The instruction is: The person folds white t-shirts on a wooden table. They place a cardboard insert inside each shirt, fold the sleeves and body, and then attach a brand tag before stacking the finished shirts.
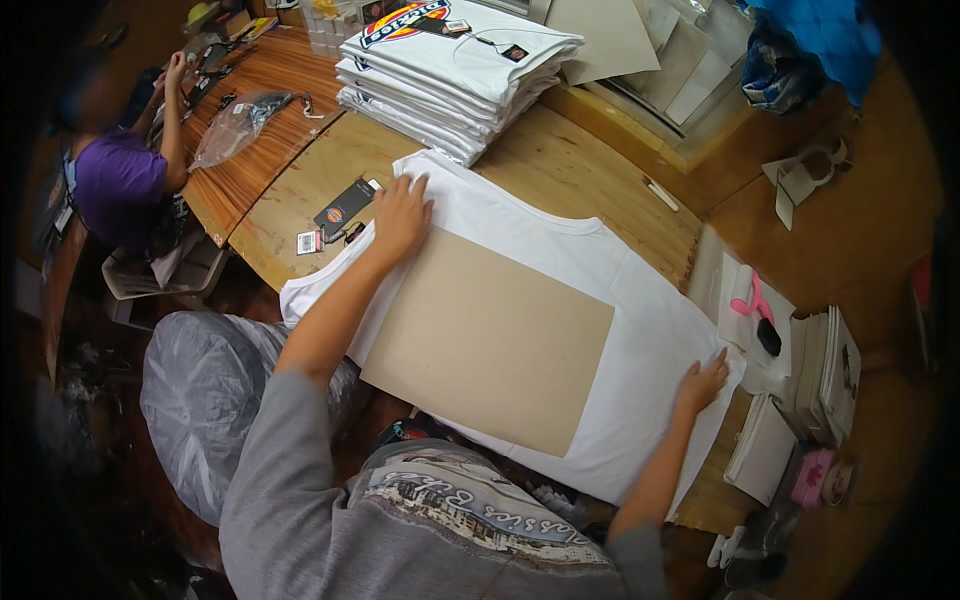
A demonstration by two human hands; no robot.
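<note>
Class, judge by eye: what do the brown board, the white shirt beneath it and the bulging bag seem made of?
Brown board: probably matte cardboard; flat, plain and straight-edged.
White shirt: soft fabric, perhaps cotton; dull, with gentle folds.
Bulging bag: apparently thin, translucent plastic, with glossy wrinkles.

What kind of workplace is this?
Probably a garment folding or packing workroom: a white fabric shirt spread under a flat beige rectangular board, a stack of folded white shirts, and a black rectangular hang tag.
</note>
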